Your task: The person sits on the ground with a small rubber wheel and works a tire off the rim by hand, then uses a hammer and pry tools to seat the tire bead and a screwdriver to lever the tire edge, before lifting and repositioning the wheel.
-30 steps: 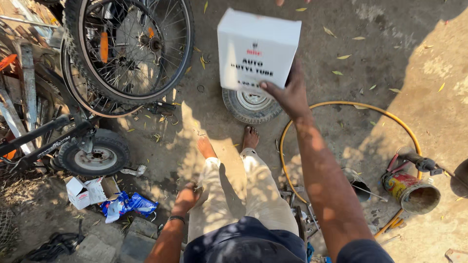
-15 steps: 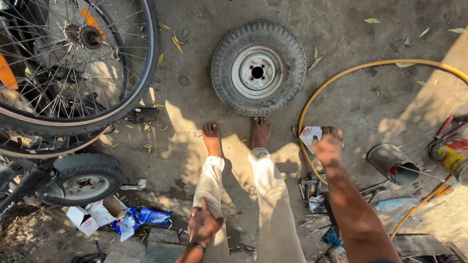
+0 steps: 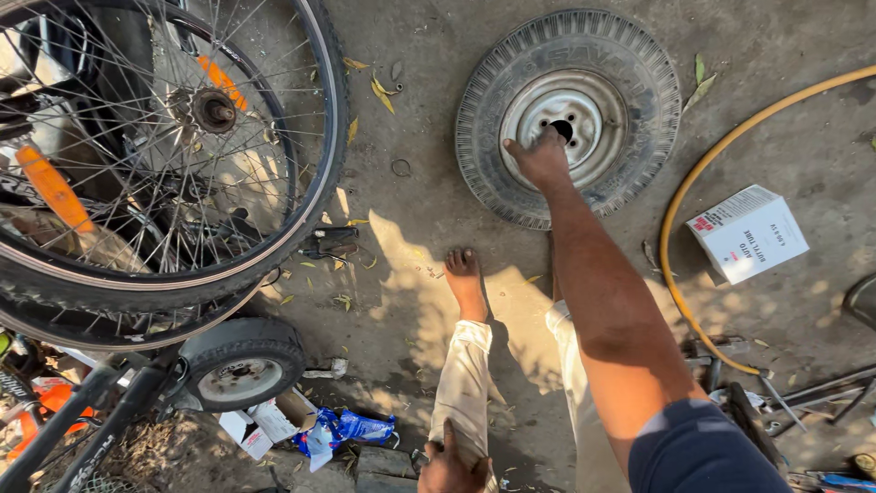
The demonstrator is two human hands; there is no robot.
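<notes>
Fingers (image 3: 527,152) of the right hand (image 3: 541,160) are spread and pressed on the steel hub of the tyre (image 3: 568,114), which lies flat on the ground just beyond the bare foot (image 3: 465,278). Nothing is clamped; the hub is only touched near its centre hole. The step in hand appears to be getting hold of the tyre, and a firmer grip at the rim or hole would likely be called for next. The left hand (image 3: 453,466) is rested on the knee, fingers loosely curled. Right of the tyre a yellow hose (image 3: 680,196) is curved, with a white box (image 3: 746,233) beyond it. Left of the tyre a bicycle wheel (image 3: 173,146) is propped, well apart, and a small wheel (image 3: 239,365) lies below it. Nothing is seen blocking the tyre.
</notes>
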